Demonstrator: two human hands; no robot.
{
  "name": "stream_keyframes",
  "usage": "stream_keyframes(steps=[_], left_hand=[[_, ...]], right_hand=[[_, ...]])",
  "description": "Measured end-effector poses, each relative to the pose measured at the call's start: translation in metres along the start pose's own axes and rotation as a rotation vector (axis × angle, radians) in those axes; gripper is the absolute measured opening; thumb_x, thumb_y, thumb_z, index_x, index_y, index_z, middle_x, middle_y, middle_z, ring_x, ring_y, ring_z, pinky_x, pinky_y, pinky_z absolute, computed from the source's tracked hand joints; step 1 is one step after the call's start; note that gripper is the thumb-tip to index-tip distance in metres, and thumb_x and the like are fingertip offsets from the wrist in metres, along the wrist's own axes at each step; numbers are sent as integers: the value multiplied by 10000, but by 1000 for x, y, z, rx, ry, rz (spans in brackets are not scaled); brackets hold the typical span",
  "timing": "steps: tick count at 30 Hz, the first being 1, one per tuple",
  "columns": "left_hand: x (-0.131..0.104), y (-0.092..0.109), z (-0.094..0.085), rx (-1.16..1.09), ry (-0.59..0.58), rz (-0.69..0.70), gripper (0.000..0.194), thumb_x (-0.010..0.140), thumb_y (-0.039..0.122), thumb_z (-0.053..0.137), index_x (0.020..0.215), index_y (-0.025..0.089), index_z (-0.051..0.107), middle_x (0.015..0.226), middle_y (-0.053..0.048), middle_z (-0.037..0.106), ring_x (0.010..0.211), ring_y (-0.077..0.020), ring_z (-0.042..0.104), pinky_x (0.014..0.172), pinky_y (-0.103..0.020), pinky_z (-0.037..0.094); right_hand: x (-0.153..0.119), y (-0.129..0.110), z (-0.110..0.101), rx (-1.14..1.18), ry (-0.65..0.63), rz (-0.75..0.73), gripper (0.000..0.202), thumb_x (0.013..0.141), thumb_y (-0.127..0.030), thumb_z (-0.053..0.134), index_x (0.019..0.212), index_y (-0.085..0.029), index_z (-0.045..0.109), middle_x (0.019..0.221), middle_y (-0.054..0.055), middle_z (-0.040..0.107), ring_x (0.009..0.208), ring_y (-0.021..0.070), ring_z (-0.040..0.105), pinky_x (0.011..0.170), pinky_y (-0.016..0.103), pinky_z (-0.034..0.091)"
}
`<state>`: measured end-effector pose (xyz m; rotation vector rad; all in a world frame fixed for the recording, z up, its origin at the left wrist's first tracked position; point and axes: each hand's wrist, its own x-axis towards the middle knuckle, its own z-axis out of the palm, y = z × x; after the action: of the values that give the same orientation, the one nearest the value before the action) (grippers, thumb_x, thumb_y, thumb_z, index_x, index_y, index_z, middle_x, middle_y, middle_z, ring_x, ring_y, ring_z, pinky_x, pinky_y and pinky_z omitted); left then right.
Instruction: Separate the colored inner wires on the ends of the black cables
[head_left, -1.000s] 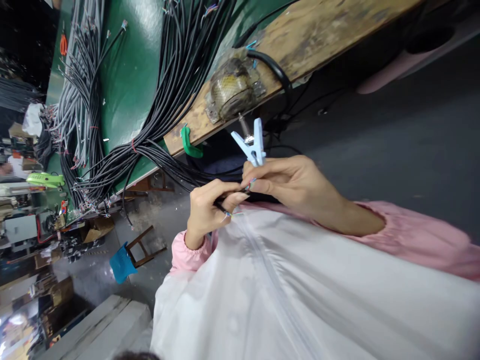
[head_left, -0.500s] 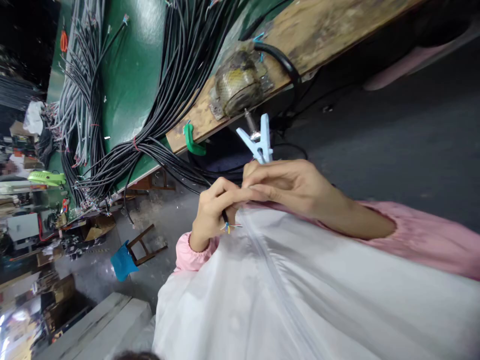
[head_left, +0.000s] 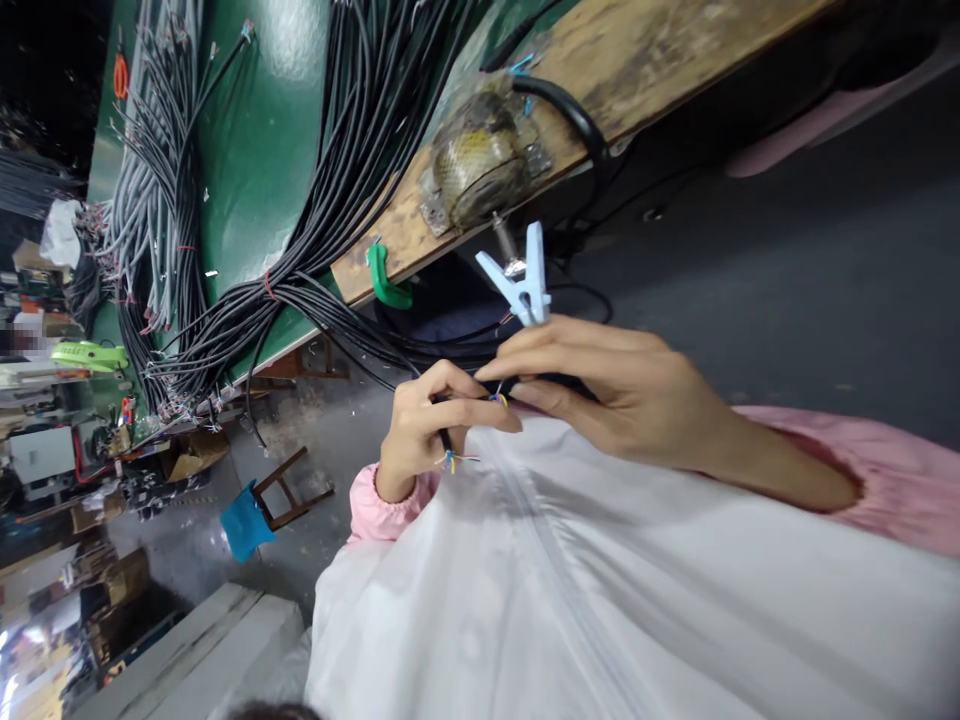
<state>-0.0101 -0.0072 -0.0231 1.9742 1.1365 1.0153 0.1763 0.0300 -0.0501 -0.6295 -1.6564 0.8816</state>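
My left hand [head_left: 427, 420] is closed around black cable; one end [head_left: 449, 461] with thin coloured wires sticks out below its fingers. More coloured wires [head_left: 498, 397] show at its fingertips. Close beside them, my right hand [head_left: 630, 395] has its thumb and forefinger apart, and no held object can be made out between them. A light blue clip [head_left: 529, 290] stands just beyond the right hand's fingers, its lower end hidden. Black cables [head_left: 360, 335] run from the tied bundle toward my left hand.
On the wooden board [head_left: 637, 60] sits a taped motor-like device [head_left: 480, 165] with a metal shaft. A green clamp [head_left: 386, 278] grips the board's edge. Grey cables [head_left: 161, 180] lie on the green table [head_left: 247, 170]. A blue-seated stool [head_left: 247, 522] stands on the floor, left.
My right hand has moved right, away from my left fingers, and its fingers have parted. Coloured wires now show between the hands. My left hand has barely moved.
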Motion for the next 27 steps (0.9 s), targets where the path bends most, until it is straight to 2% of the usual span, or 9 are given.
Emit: stream_keyframes(steps=[4,6,7,10,13,19,24,27], left_hand=[[8,-2,3,-39,59,84,195,1013,375,621,1100,241,733,794,26,678,631,-73,600,573,-189,468],[10,-4,5,-19,98,104,289,1001,389,640,1234,223,679,832,17,723,643,-77,635,592,-187,504],[10,-4,5,15,118,111,317,986,400,661,1241,211,675,834,12,734,639,-80,644,593,-189,516],[9,-2,8,156,186,142,229,937,381,729,1045,179,732,780,-1,740,650,-99,672,598,-205,541],[9,2,9,214,213,132,183,949,338,715,890,166,738,749,-16,743,676,-113,692,607,-217,549],[15,6,7,120,171,83,250,1007,325,634,853,150,728,708,-15,727,614,-87,640,565,-200,494],[19,12,2,93,184,7,272,1002,326,639,803,157,715,658,5,686,554,-74,584,512,-201,431],[21,15,2,92,187,-23,289,1005,319,632,776,157,700,643,12,669,541,-68,564,510,-196,418]], right_hand=[[1,-3,3,-29,9,-23,194,993,-111,560,957,-267,670,823,20,708,735,158,687,671,283,571],[0,-4,2,-81,22,-42,198,989,-101,557,953,-265,662,819,23,707,726,164,675,672,297,566],[0,-5,2,-111,31,-43,196,989,-102,555,951,-263,661,816,26,705,726,168,671,672,304,563],[-3,-4,0,-176,61,-18,181,986,-118,563,936,-259,665,804,34,697,731,177,663,660,310,556],[-4,-2,0,-137,93,19,174,998,-147,558,909,-252,664,798,29,695,722,163,666,644,292,550],[0,2,6,91,48,186,204,1018,-270,569,852,-238,683,782,22,713,689,144,669,626,275,544],[-4,0,11,118,219,284,125,974,-268,637,886,-232,718,814,38,698,718,156,652,640,295,533],[-5,-2,11,144,238,290,111,965,-307,663,922,-247,747,827,39,698,697,156,638,630,306,542]])
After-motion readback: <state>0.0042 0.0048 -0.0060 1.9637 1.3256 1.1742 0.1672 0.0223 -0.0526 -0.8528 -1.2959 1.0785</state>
